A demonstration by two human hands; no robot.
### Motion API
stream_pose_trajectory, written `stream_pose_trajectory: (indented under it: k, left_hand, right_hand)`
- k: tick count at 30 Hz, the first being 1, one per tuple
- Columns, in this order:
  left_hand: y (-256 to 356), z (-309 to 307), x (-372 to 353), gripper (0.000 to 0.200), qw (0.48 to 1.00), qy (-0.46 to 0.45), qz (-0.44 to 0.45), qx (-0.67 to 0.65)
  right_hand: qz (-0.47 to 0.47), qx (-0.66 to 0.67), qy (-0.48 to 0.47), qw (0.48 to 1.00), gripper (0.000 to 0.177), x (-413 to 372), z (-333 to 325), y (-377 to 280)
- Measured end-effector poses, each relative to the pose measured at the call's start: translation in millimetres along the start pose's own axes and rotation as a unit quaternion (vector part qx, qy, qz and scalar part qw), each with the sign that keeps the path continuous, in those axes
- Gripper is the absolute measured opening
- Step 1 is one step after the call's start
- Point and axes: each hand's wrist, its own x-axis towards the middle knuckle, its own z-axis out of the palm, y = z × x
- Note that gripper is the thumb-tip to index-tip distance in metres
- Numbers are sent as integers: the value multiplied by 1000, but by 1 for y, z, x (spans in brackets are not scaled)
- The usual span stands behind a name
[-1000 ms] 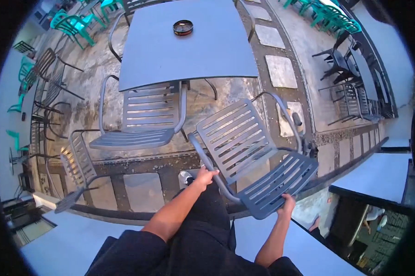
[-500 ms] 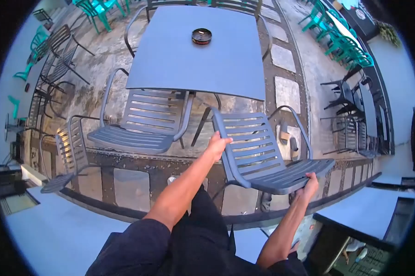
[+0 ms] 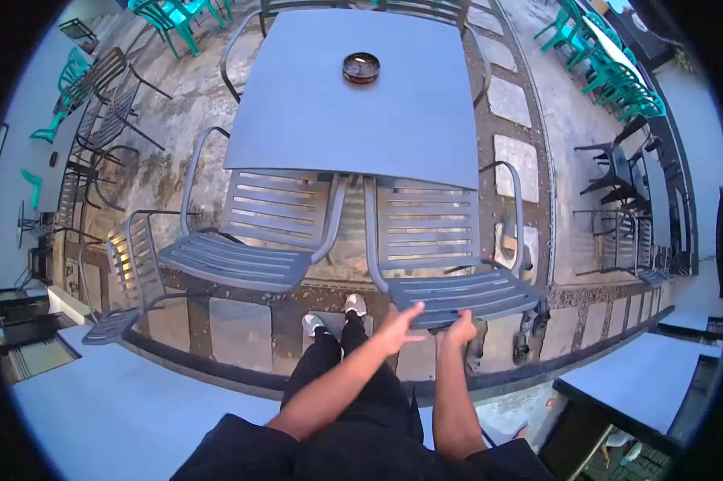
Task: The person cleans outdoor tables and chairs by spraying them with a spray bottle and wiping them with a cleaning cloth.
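Note:
A grey slatted armchair (image 3: pixel 464 295) faces me, its backrest partly under the edge of the grey table (image 3: pixel 337 120). My right hand (image 3: pixel 457 329) is closed on the front edge of its seat, thumb on top. Just left of it, my left hand (image 3: pixel 396 329) has its fingers apart at the seat's front left corner, holding nothing. Another slatted armchair (image 3: pixel 241 260) of the same kind stands at the table to the left. On the tabletop sits a round dark glass ashtray (image 3: pixel 361 69).
A third slatted chair (image 3: pixel 133 268) stands further left. My shoes (image 3: pixel 355 305) are on the paving between the two armchairs. Green plastic chairs (image 3: pixel 618 84) surround a table at the far right, with more at the upper left. Another table (image 3: pixel 642 369) lies at the lower right.
The right armchair has turned square to the table and its backrest has gone in under the edge. My left hand has left the backrest frame for the seat front; my right hand has shifted left.

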Motion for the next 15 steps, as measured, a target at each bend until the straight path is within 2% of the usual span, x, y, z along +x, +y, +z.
stream_pose_trajectory:
  k: [2, 3, 6, 10, 11, 14, 15]
  left_hand:
    - [9, 1, 26, 67, 999, 34, 27, 25]
    - [8, 1, 37, 59, 997, 48, 37, 37]
    - [24, -2, 51, 49, 998, 17, 50, 28]
    - [30, 10, 56, 52, 997, 55, 40, 38]
    - [32, 11, 55, 52, 997, 53, 35, 45]
    - [20, 1, 80, 54, 998, 11, 33, 44]
    - [19, -1, 85, 55, 999, -12, 21, 44]
  right_hand:
    - [23, -44, -9, 999, 31, 6, -8, 17]
    - [19, -91, 26, 995, 29, 3, 2, 12]
    - [34, -73, 21, 996, 29, -2, 27, 1]
    - [24, 13, 21, 999, 32, -9, 46, -4]
    - [21, -27, 49, 998, 29, -9, 49, -4]
    - [20, 13, 63, 998, 28, -19, 62, -10]
    - [63, -27, 101, 992, 25, -14, 61, -13]
